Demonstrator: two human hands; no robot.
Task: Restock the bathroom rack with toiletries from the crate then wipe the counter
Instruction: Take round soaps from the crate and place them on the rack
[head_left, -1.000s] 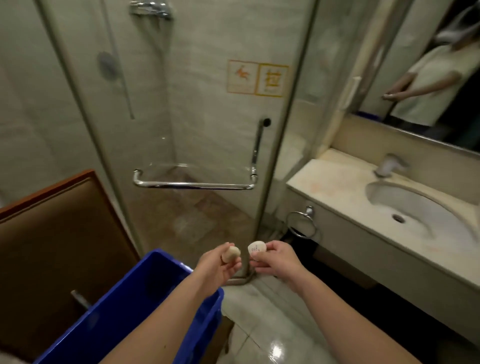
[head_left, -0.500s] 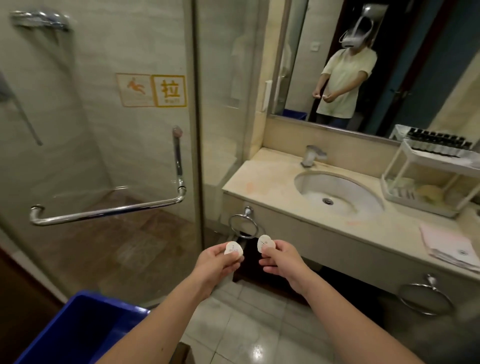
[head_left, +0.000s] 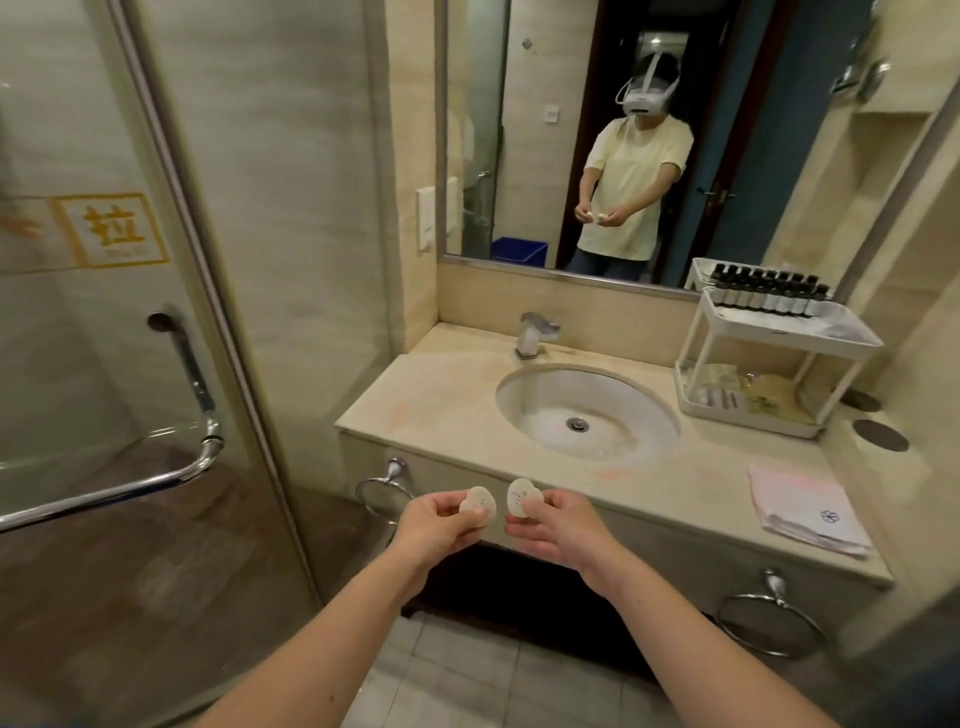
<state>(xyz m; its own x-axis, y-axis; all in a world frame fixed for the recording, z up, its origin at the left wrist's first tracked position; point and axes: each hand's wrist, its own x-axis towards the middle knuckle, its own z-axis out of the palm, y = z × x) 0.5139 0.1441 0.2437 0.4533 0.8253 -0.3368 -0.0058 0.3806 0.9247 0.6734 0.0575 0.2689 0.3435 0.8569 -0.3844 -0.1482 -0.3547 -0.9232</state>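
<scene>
My left hand (head_left: 441, 525) pinches a small round white soap (head_left: 478, 503) in front of the counter's edge. My right hand (head_left: 558, 527) pinches a second round white soap (head_left: 523, 496) beside it. The two soaps are a little apart. The beige counter (head_left: 441, 410) lies ahead with a white two-tier rack (head_left: 769, 358) at its back right. Several small dark bottles (head_left: 766, 293) line the rack's top tier, and packets lie in the lower tier. A folded pink cloth (head_left: 808, 512) lies on the counter's right front. The crate shows only as a blue reflection (head_left: 519, 249) in the mirror.
An oval sink (head_left: 587, 410) with a chrome tap (head_left: 535, 335) fills the counter's middle. A glass shower door (head_left: 130, 364) with a chrome handle stands to the left. Two towel rings (head_left: 771, 629) hang from the counter's front. A mirror (head_left: 649, 130) covers the wall behind.
My view has swung right from the shower door and blue crate to face the counter. The rack and cloth came into view. Both hands kept holding their soaps, moving closer to the counter.
</scene>
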